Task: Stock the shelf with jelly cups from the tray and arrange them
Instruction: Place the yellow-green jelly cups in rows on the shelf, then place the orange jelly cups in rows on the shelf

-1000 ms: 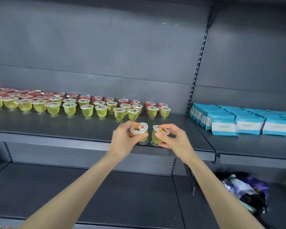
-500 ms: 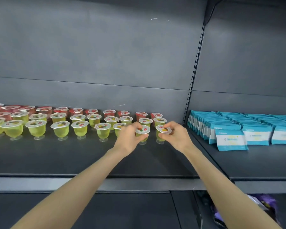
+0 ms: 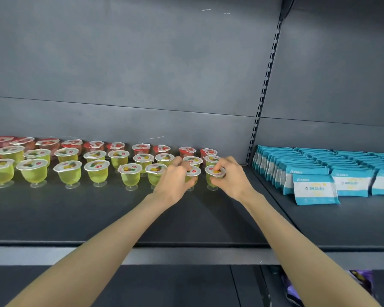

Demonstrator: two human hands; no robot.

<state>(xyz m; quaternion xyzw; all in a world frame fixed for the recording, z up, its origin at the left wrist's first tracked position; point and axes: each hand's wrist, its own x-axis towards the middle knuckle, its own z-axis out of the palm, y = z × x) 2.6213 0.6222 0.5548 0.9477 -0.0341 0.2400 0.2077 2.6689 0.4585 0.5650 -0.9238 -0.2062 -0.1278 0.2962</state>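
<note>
Holding a green jelly cup (image 3: 194,171) in the left grip (image 3: 175,176), curled round its side. Pinching a second green jelly cup (image 3: 212,181) at the lid rim in the right grip (image 3: 228,177). Standing upright, side by side, on the dark shelf (image 3: 98,213), at the right end of the front row of green cups (image 3: 98,171). Behind these, red cups (image 3: 93,145) along the back wall. Well apart to the right, rows of blue packets (image 3: 315,187).
</note>
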